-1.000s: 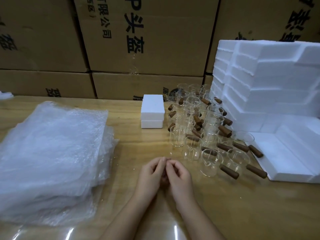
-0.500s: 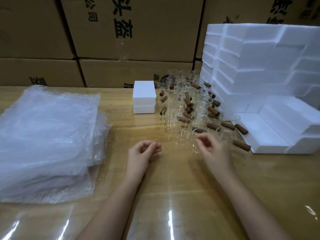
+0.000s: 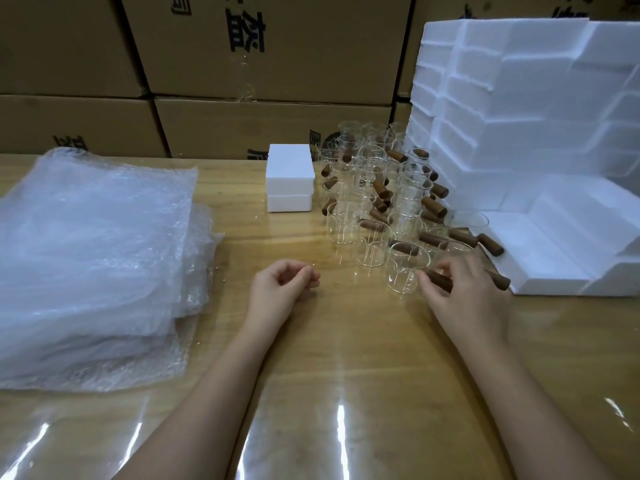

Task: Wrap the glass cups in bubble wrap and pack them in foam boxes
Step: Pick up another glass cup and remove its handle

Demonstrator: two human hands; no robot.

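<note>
Head view, lower middle: left grip (image 3: 280, 289) loosely curled on the desk (image 3: 346, 341), clasping nothing. Right of centre: right grip (image 3: 467, 292) pinched on the wooden handle (image 3: 439, 281) of the nearest glass cup (image 3: 407, 271), cup upright just left, handle axis running rightward into the fingers. Left side: bubble wrap stack (image 3: 90, 258), nearer the idle grip. Farther back: other cups (image 3: 374, 188); foam boxes (image 3: 519, 133) upper right.

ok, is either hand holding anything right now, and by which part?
Right hand pinches the nearest glass cup by its wooden handle. Left hand is loosely curled, holding nothing.
</note>
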